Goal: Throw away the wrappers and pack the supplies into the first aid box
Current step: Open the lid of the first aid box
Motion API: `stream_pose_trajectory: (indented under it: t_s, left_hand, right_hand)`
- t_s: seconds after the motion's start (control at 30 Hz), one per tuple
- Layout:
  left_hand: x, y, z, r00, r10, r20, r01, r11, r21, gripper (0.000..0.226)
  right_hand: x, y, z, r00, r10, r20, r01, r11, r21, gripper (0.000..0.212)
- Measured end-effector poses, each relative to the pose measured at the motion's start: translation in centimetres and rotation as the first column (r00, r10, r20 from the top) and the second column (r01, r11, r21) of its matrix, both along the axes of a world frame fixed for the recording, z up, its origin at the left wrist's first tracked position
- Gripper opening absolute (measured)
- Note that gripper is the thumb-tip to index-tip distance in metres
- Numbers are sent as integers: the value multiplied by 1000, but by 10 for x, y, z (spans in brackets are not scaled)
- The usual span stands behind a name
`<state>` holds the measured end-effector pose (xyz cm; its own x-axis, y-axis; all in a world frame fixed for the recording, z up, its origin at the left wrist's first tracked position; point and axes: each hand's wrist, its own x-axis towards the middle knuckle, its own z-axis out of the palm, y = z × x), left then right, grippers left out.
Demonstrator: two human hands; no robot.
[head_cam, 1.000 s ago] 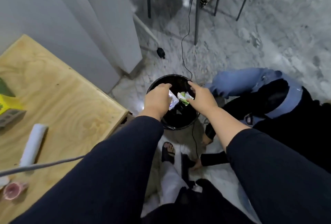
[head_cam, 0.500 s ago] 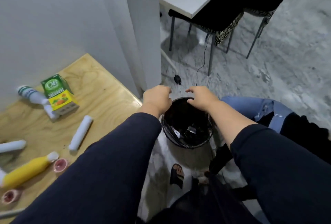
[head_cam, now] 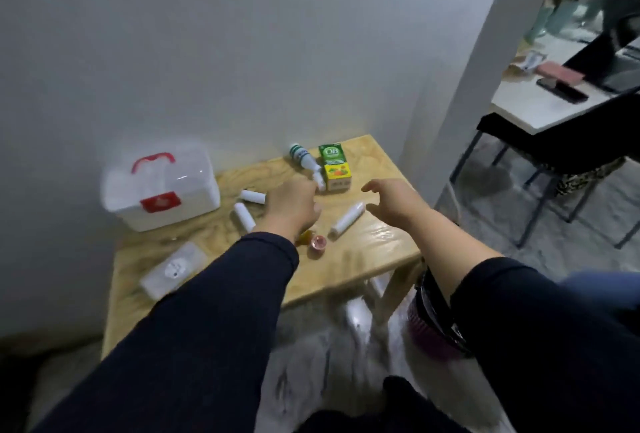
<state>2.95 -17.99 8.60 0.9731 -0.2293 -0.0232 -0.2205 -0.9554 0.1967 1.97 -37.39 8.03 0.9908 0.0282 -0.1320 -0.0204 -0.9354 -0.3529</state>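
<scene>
A white first aid box [head_cam: 161, 187] with a red handle stands closed at the back left of the wooden table [head_cam: 374, 242]. White bandage rolls [head_cam: 347, 219] [head_cam: 244, 216] [head_cam: 253, 196], a green and yellow carton [head_cam: 334, 168], a white bottle [head_cam: 304, 160] and a small pink cup [head_cam: 318, 243] lie on the table. My left hand [head_cam: 292, 206] hovers over the table's middle, fingers loosely curled, holding nothing. My right hand [head_cam: 394, 199] hangs open above the right side, fingers spread.
A flat white plastic case [head_cam: 173, 270] lies near the table's front left. The black bin [head_cam: 433, 322] stands on the floor by the table's right leg, partly hidden by my right arm. A chair [head_cam: 554, 152] and a second table [head_cam: 540, 103] stand at the right.
Both hands dropped the wrappers into the bin, then swung left from the bin to above the table. They now hold nothing.
</scene>
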Motion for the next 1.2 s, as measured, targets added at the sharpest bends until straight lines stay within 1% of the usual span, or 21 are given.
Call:
stream_pose_trajectory:
  t_s: [0.13,0.27,0.33,0.43,0.57,0.7,0.8,0.93,1.07,1.13,1.2]
  left_hand:
    - [-22,91,8,979,204,13,-204,979,-7,31]
    - [-40,165,6,938,345,36,-345,938,-16,31]
    - [-43,195,1,916,400,44,-398,917,-38,36]
    - [-40,229,-6,897,439,47,-436,898,-61,49]
    - [-22,262,-16,890,453,47,-450,891,-50,59]
    - [5,282,-23,889,455,59,-454,891,-21,70]
    - [22,294,-32,903,425,63,-426,905,3,77]
    - [34,305,-43,928,366,70,-368,930,8,82]
    - [35,308,-54,939,308,149,-321,944,72,81]
    - [34,311,-60,939,294,176,-312,947,81,78]
    - [35,313,-64,944,264,197,-288,952,104,76]
  right_hand:
    - [7,89,4,986,169,8,-169,986,-9,42]
    - [17,164,6,940,340,26,-339,940,-31,41]
    - [24,197,5,913,407,31,-406,913,-35,40]
    - [41,237,-1,849,524,65,-516,850,-104,45]
    - [69,277,-5,771,621,140,-597,781,-183,53]
    - [96,314,-15,658,726,199,-678,687,-261,58]
    - [108,332,-29,610,766,204,-700,641,-314,64]
    - [112,341,-46,604,773,192,-668,623,-407,74]
    - [111,347,-62,637,735,233,-573,653,-495,77]
    - [109,349,-67,643,715,275,-539,678,-501,74]
    - [105,352,-70,629,710,315,-521,686,-508,69]
